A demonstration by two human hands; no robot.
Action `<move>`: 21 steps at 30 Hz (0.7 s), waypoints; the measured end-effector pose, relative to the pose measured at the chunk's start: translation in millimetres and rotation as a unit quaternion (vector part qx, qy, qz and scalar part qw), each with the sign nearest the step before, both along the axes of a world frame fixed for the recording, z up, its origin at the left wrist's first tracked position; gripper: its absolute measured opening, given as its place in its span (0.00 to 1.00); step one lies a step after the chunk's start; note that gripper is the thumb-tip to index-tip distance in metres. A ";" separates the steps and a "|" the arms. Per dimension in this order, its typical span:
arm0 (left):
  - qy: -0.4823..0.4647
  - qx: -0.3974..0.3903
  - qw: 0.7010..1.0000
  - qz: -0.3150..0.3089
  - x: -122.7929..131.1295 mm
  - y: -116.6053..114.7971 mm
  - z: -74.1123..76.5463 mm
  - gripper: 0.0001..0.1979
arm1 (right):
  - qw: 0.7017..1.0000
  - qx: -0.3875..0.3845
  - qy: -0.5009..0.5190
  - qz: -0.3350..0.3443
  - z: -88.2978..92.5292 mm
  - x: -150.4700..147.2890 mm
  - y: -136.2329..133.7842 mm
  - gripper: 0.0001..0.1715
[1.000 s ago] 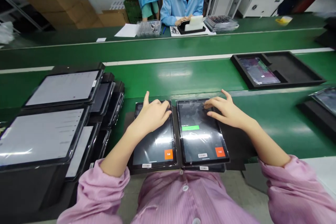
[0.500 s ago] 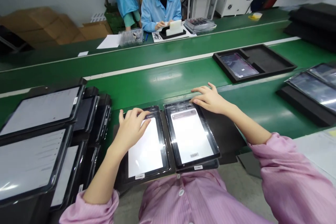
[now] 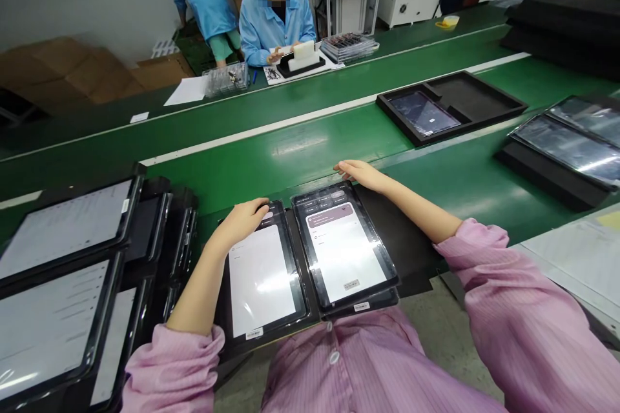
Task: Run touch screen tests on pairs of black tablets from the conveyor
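Note:
Two lit tablets lie side by side in front of me, screens up. My left hand point(image 3: 243, 222) is over the top edge of the left tablet point(image 3: 264, 284), fingers stretched out and holding nothing; whether the fingertips touch the glass I cannot tell. The right tablet point(image 3: 345, 255) shows a panel of buttons and a purple-grey notice above a white area, and it rests partly on another dark tablet point(image 3: 382, 300). Just beyond its top right corner is my right hand point(image 3: 361, 174), open and empty, fingers pointing left.
At the left stand stacks of tablets point(image 3: 53, 316) in black trays. A black foam tray point(image 3: 484, 100) with one tablet lies on the green belt point(image 3: 310, 142). More tablets point(image 3: 571, 142) and papers point(image 3: 576, 258) are at the right. A co-worker point(image 3: 278, 19) sits opposite.
My right hand has moved off the top of the right tablet to beyond its corner. Both screens now show a button panel and small text lines more clearly. The camera view has shifted slightly.

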State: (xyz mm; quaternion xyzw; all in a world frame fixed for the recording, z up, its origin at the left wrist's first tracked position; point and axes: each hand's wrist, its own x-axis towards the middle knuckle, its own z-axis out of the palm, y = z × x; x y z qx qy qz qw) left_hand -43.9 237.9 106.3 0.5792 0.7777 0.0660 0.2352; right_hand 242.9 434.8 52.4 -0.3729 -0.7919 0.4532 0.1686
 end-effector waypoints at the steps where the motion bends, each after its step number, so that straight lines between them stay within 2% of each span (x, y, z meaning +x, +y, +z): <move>1: -0.004 -0.010 1.000 -0.005 -2.4 5.0 1.5 0.28 | 1.000 -0.018 -0.007 0.002 -4.4 -2.4 2.9 0.40; 6: -0.065 -0.047 0.996 -0.030 -18.6 12.8 19.7 0.30 | 0.994 -0.104 -0.008 0.035 -11.0 -2.4 9.3 0.37; 10: -0.172 -0.052 0.984 -0.004 -29.7 8.5 30.9 0.37 | 0.983 -0.167 -0.001 0.074 -6.0 -1.7 12.8 0.35; 14: -0.185 -0.053 0.981 0.009 -29.8 8.5 31.1 0.41 | 0.973 -0.204 0.011 0.109 -1.8 -7.9 16.1 0.31; 18: -0.153 -0.054 0.987 0.007 -28.8 13.3 26.7 0.44 | 0.972 -0.196 0.029 0.125 3.8 -14.3 16.9 0.25; 21: -0.119 -0.071 0.990 -0.013 -31.0 18.4 22.6 0.45 | 0.973 -0.186 0.041 0.131 9.4 -16.7 14.4 0.24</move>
